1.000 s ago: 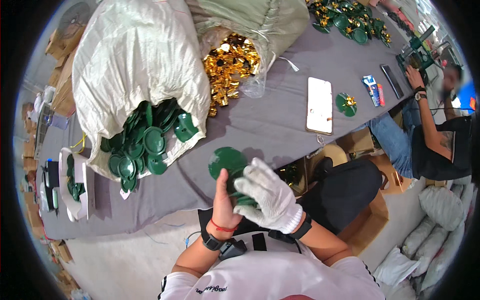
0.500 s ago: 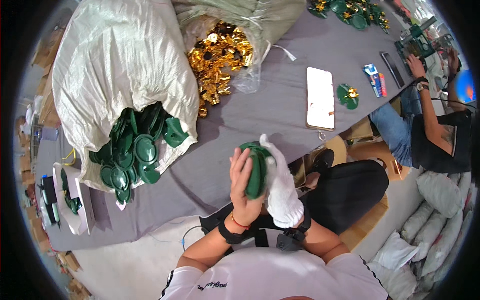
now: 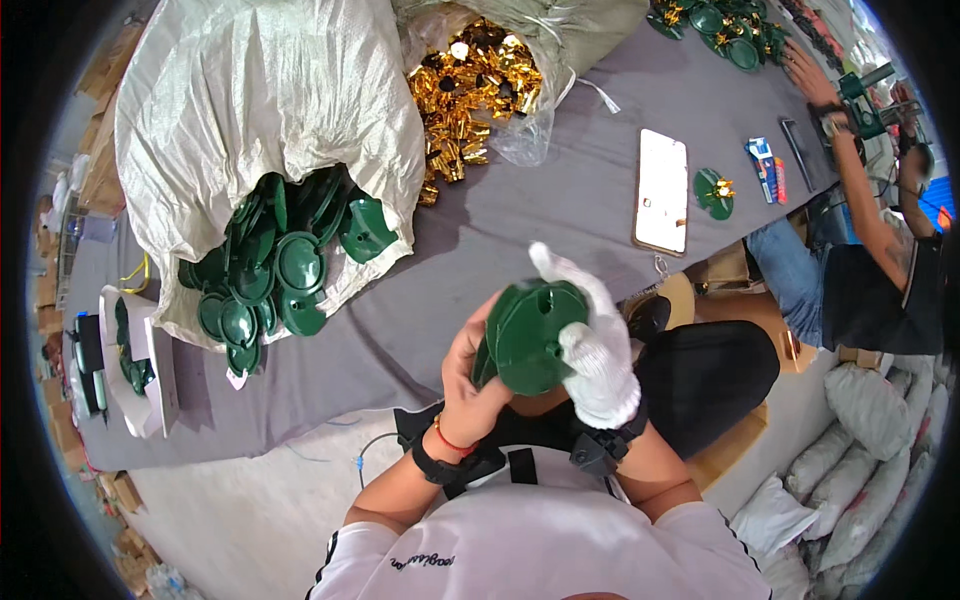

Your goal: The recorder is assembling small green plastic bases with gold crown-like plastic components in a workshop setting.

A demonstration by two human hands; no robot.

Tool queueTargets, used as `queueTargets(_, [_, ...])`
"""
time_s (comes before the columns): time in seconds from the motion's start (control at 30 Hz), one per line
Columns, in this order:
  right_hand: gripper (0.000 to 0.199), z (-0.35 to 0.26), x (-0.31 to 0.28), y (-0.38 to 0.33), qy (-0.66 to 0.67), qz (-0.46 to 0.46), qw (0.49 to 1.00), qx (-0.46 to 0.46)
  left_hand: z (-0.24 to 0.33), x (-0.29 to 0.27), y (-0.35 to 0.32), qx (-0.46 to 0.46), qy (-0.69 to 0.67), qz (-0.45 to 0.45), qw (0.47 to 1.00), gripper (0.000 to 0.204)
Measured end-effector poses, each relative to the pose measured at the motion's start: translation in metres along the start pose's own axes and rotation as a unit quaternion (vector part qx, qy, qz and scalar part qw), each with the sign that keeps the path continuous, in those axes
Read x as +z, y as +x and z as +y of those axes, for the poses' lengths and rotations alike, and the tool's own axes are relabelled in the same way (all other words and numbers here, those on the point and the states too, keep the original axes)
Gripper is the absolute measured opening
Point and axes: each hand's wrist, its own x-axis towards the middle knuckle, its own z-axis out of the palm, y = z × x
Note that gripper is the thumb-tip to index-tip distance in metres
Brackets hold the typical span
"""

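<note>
sitting well left of both hands, white holder (image 3: 163, 400) on the table, green pieces inside. dark case (image 3: 88, 345) just beyond it, further left. next, ahead and left of the hands, big white woven sack (image 3: 270, 90), mouth open towards them, green discs (image 3: 301, 262) heaped in the opening, some spilling onto the lower lip. straight ahead, farther off, second sack (image 3: 590, 35), greyish green, gold foil pieces (image 3: 480, 95) bunched at its mouth, clear plastic (image 3: 527, 138) beside them.

left hand (image 3: 470, 385): bare, red cord at wrist, gripping a stack of green discs (image 3: 540, 340) by its left edge, thumb low on the near side. stack is between the two hands, tilted, at least two discs, exact count can't tell. right hand (image 3: 603, 365): white glove, also grasping the stack from its right side, thumb bent over the top disc's face, one finger poking up past the far edge.

right of the hands and ahead, on grey cloth (image 3: 580, 190): pale-faced phone (image 3: 662, 190), then a single green disc with gold foil (image 3: 713, 196), then blue-and-white packet (image 3: 762, 168). farther ahead right, pile of green-and-gold pieces (image 3: 738, 45), co-worker's hand (image 3: 805, 72) next to it. far right of the hands, co-worker (image 3: 870, 285) in dark top; stuffed pale sacks (image 3: 865, 450) on the floor below.
</note>
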Motion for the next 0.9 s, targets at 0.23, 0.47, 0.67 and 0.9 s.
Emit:
queueTargets(0.23, [0.049, 0.012, 0.015, 0.000, 0.121, 0.060, 0.987, 0.086, -0.001, 0.012, 0.016, -0.036, -0.303, 0.009, 0.952, 0.077])
queueTargets(0.47, [0.045, 0.008, 0.027, 0.012, -0.299, 0.076, 0.946, -0.098, 0.010, 0.007, 0.033, 0.002, -0.233, -0.032, 0.972, 0.074])
queueTargets(0.67, [0.049, 0.003, 0.035, 0.036, -0.391, -0.040, 0.907, -0.152, 0.004, -0.004, 0.040, 0.007, -0.164, -0.024, 0.986, 0.070])
queueTargets(0.9, [0.047, 0.012, 0.029, 0.048, -0.127, 0.117, 0.984, -0.039, 0.011, -0.024, 0.057, -0.181, -0.427, -0.108, 0.880, 0.069])
